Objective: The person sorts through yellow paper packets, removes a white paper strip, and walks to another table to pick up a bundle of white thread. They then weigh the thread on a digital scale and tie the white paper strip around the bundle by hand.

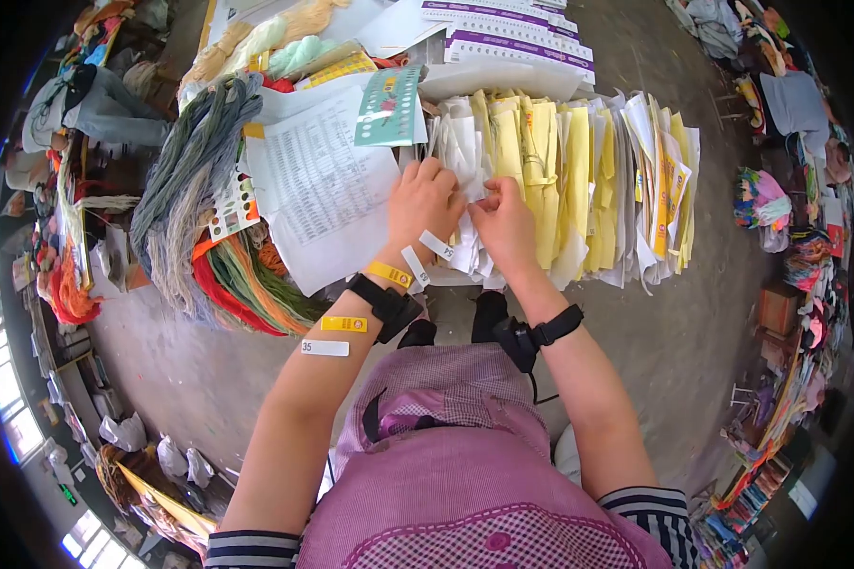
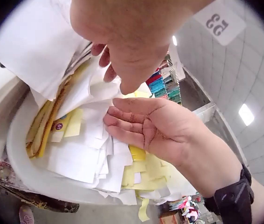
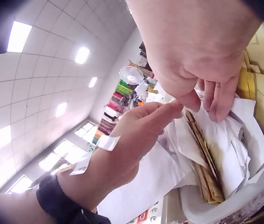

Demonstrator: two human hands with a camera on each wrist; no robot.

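Note:
My left hand [image 1: 427, 204] and right hand [image 1: 505, 228] meet over the front row of white paper packets [image 1: 460, 152], fingertips close together. In the right wrist view the left hand [image 3: 136, 126] brings thumb and forefinger together at a paper edge, while the right hand [image 3: 202, 79] has curled fingers at the same white papers [image 3: 225, 144]. The left wrist view has the right hand [image 2: 155, 126] palm toward the camera, its fingertips against white sheets [image 2: 83, 144]. The packets stand upright in a white bin [image 2: 17, 135]. What lies between the fingertips is mostly hidden.
Yellow packets [image 1: 541, 152] fill the bin's right side. To the left lie a printed sheet [image 1: 323, 180], a green card with holes [image 1: 389, 104] and thread skeins [image 1: 194, 180]. Purple-and-white boxes [image 1: 517, 33] sit behind. Number stickers [image 1: 324, 348] cling to the left forearm.

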